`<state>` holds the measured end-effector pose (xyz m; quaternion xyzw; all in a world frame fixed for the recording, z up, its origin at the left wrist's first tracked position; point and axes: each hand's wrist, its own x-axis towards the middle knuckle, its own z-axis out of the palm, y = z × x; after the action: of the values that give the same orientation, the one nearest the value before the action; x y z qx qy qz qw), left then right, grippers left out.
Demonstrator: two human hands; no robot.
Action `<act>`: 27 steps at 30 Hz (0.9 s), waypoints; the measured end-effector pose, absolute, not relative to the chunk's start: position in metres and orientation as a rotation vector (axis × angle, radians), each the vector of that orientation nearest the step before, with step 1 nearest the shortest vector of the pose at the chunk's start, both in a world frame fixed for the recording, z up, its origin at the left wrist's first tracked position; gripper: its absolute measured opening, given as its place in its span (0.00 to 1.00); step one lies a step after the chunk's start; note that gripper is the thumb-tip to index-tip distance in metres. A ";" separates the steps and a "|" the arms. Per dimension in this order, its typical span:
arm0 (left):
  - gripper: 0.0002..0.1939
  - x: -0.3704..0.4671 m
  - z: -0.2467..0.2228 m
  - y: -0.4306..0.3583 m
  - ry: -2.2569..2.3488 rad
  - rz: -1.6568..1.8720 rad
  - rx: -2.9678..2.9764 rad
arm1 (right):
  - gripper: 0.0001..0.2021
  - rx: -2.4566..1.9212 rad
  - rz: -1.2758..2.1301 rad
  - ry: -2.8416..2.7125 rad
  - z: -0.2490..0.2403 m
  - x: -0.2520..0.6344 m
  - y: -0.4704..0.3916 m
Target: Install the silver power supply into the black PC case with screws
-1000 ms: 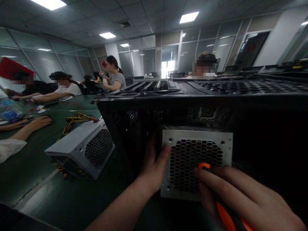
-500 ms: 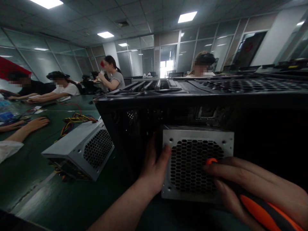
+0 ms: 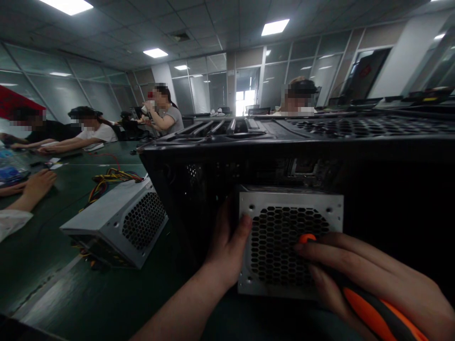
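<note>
A black computer case (image 3: 227, 142) lies with its open side towards me. Inside its opening is a silver power supply with a honeycomb grille (image 3: 291, 291). My left hand (image 3: 227, 246) grips the power supply's left edge, thumb on the front face and the other fingers in shadow along its side. In front of the grille, my right hand (image 3: 366, 270) is closed round an orange and black screwdriver (image 3: 369, 310). The tool's orange end shows by the fingertips, and its tip cannot be made out.
A second silver power supply (image 3: 103, 208) with bundled coloured cables (image 3: 113, 177) stands on the green table (image 3: 106, 298), left of the case. Another person's hand (image 3: 39, 187) rests at the far left near a plastic bottle (image 3: 9, 163). Several people sit beyond.
My right hand and the screwdriver have shifted slightly left across the grille. My left hand keeps its grip. The other person's hand at the far left has drawn back to the left.
</note>
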<state>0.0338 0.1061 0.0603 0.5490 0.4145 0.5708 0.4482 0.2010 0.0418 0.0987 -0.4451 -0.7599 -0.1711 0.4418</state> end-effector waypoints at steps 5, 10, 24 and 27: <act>0.33 0.034 0.061 0.104 1.036 1.405 1.320 | 0.09 -1.107 -0.382 -1.897 0.099 0.202 0.044; 0.35 0.031 0.064 0.103 0.906 1.285 1.333 | 0.06 -0.971 -0.295 -2.034 0.106 0.209 0.048; 0.41 0.031 0.112 0.072 0.874 1.335 1.399 | 0.08 -0.821 -0.119 -1.932 0.112 0.221 0.046; 0.42 0.026 0.117 0.066 0.936 1.323 1.456 | 0.08 -0.800 -0.014 -1.904 0.113 0.222 0.041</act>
<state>0.0264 0.0662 0.1171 0.5922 0.3809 0.5383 0.4631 0.2217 0.0411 0.1127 -0.3327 -0.7917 -0.0058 0.5124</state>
